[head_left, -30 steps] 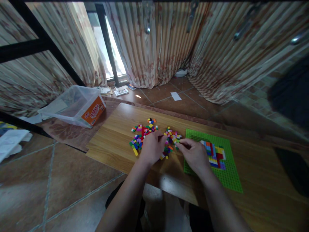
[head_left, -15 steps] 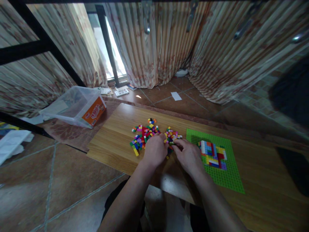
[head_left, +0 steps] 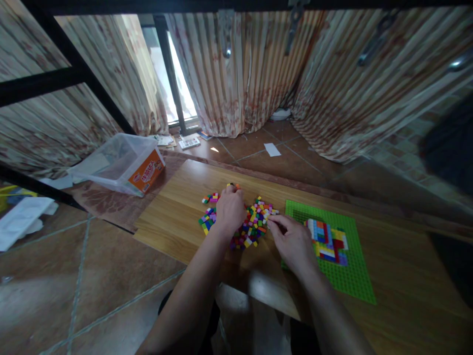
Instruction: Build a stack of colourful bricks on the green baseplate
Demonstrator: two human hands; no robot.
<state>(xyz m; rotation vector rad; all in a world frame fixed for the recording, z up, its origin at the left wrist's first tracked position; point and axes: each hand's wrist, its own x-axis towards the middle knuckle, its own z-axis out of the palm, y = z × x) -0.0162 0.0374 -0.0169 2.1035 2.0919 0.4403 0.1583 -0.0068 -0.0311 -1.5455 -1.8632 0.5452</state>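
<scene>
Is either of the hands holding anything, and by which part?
It cannot be told: the left hand hides its fingertips over the small multicoloured plastic bricks, and anything the right hand might pinch at their edge is too small to make out.

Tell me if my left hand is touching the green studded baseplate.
Apart. The head view shows loose toy bricks and wooden tabletop lying between your left hand and the green studded baseplate.

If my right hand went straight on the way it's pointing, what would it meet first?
Your right hand would likely meet the loose bricks just ahead of it; whether it touches them now is hard to tell.
</scene>
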